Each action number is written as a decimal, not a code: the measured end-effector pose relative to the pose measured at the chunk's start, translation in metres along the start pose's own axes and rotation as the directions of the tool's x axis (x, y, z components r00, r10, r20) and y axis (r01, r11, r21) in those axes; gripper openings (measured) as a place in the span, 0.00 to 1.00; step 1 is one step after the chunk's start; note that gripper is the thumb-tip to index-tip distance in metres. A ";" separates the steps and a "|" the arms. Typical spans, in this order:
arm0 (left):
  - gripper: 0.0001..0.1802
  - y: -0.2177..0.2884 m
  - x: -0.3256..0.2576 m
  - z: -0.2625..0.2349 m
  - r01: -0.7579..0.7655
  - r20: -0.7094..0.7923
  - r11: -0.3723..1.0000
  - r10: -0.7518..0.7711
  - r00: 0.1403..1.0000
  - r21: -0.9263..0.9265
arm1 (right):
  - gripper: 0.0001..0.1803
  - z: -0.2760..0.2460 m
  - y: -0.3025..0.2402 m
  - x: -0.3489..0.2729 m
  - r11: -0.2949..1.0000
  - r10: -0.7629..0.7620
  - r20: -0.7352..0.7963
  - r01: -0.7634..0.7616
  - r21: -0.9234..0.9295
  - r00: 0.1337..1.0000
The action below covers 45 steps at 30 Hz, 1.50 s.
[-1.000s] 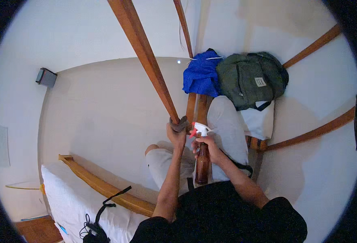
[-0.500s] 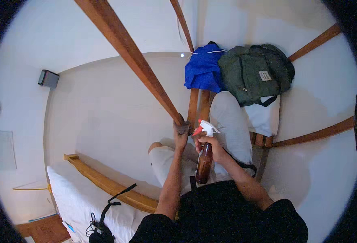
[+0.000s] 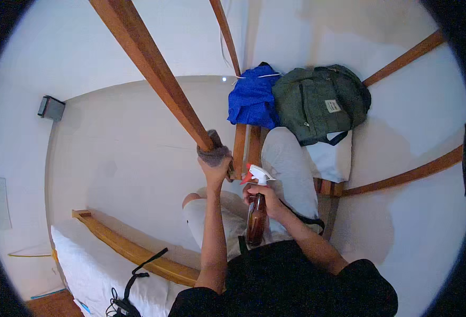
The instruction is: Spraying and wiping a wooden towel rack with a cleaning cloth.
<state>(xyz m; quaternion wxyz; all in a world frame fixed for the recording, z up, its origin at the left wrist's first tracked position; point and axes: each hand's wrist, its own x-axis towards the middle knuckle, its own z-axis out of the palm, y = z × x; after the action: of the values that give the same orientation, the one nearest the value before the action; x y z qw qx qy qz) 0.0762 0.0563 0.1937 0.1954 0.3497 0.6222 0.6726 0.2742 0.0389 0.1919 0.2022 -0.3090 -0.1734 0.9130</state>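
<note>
My left hand (image 3: 215, 167) is closed around a grey cloth (image 3: 215, 153), which wraps the lower part of a brown wooden post (image 3: 156, 71). The post slants up and away to the upper left. My right hand (image 3: 267, 199) grips an amber spray bottle (image 3: 255, 224) by its neck, just under a white and red trigger head (image 3: 258, 175). The bottle stands nearly upright in front of my lap, and its nozzle points left, toward the post. Part of the cloth is hidden behind the post and my fingers.
Ahead, a blue bag (image 3: 253, 100) and a dark green backpack (image 3: 323, 103) rest on a wooden bench. A white mattress (image 3: 93, 259) with a wooden edge rail (image 3: 137, 253) lies at lower left, with a black strap and cord (image 3: 130, 290). Curved wooden bars (image 3: 407, 171) stand at right.
My left hand and the cloth have slid up along the post. The right hand still holds the spray bottle. The whole view has shifted slightly.
</note>
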 end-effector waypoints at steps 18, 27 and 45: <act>0.20 0.111 0.045 0.011 0.163 0.200 0.987 -0.157 0.967 -0.011 | 0.17 0.001 -0.009 -0.006 0.997 -0.070 0.061 0.072 -0.037 0.996; 0.23 -0.003 0.006 -0.003 0.119 0.188 0.993 -0.122 0.975 0.025 | 0.12 -0.008 -0.003 -0.006 0.997 -0.006 0.022 0.008 -0.077 1.000; 0.21 0.076 0.030 0.032 0.011 0.163 0.986 0.017 0.986 -0.167 | 0.12 -0.028 0.008 0.013 0.982 0.040 -0.058 -0.050 -0.183 0.998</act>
<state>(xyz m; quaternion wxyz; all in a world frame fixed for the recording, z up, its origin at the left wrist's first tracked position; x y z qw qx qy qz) 0.0918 0.0884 0.2739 0.2737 0.3871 0.5449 0.6916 0.2801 0.0438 0.1613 0.1567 -0.3547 -0.2445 0.8887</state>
